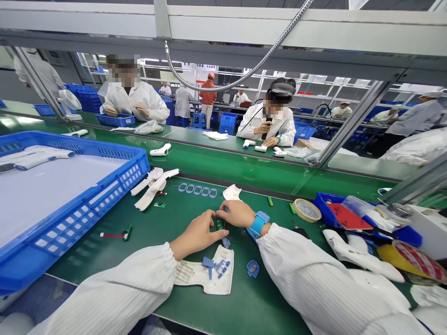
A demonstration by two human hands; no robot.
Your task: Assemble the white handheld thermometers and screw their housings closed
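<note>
Over the middle of the green tabletop (139, 260), the two hands meet around a small green circuit board (219, 224). The left hand (199, 232) has its thumb and forefinger moderately apart, beside the board; whether they grip it, I cannot tell. The right hand (237, 213), with a blue wristband (259, 224), curls its fingers narrowly at the board's far end — whether they pinch it is hidden too.

Just nearer the tabletop's near edge, below the left hand, lies an open white shell (221, 281) with blue parts (222, 268) on it. A rounded blue piece (252, 268) sits to the shell's right. Toward the far edge are a white cover piece (232, 192), a row of ring outlines (197, 190) and a green cylinder (270, 201).

Long white shells (156, 190) lie near the far left corner, beside a large blue basket (134, 179); a board with red wires (126, 233) lies closer in. Toward the right edge stand a round dish (307, 210) and a blue tray (323, 204) — white casings (363, 258) lie nearer.
</note>
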